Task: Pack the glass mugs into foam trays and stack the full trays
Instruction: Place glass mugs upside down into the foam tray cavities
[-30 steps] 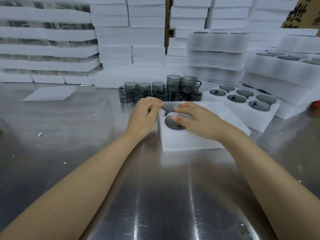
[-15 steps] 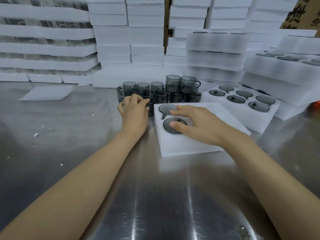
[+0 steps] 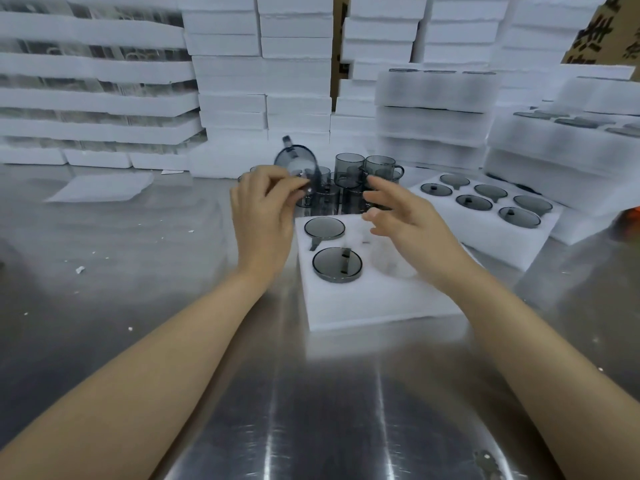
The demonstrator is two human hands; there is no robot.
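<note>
One mug [image 3: 296,163] in left hand [image 3: 264,216]

Bare left hand [image 3: 264,220] and right hand [image 3: 407,218], bare forearms [image 3: 166,358].

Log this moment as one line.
left hand: grips tilted smoky grey glass mug | right hand: open above white foam tray | tray: two seated mugs

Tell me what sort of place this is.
Probably a packing station in a glassware factory or warehouse: stacks of foam trays behind, loose grey glass mugs on a steel table, and a partly filled tray.
</note>
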